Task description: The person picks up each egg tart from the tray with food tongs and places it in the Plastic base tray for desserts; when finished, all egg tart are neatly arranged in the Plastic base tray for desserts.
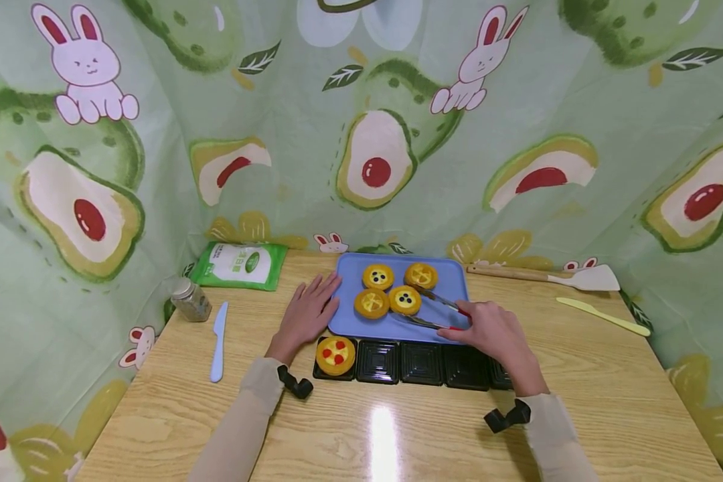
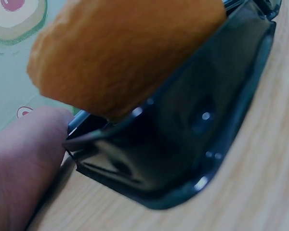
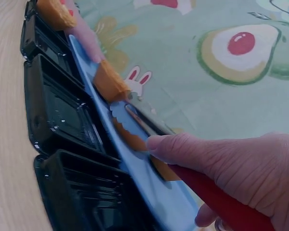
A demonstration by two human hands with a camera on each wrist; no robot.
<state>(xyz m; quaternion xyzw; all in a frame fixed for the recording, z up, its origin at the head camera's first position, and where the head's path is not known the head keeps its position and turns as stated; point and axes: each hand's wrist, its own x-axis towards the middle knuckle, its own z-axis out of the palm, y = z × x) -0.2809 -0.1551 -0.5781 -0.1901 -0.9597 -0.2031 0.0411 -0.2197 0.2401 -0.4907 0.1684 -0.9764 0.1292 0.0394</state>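
Observation:
My right hand (image 1: 491,328) grips the red handles of metal tongs (image 1: 436,294). The tongs' arms spread to either side of an egg tart with dark berries (image 1: 405,300) on the blue tray (image 1: 440,326). Three more tarts lie on that tray: one with berries (image 1: 377,276) and two with pale fruit pieces, the nearer one (image 1: 371,304) and the farther one (image 1: 421,275). My left hand (image 1: 307,312) rests with extended fingers at the tray's left edge. Close by its wrist, a tart with red berries (image 1: 335,355) sits in the leftmost cup of the black containers (image 1: 378,361).
On the left are a blue knife (image 1: 219,341), a shaker jar (image 1: 191,300) and a green-and-white packet (image 1: 239,266). A wooden-handled spatula (image 1: 548,275) and a yellow knife (image 1: 602,316) lie at the right. A printed curtain (image 1: 301,174) encloses the table's back and sides.

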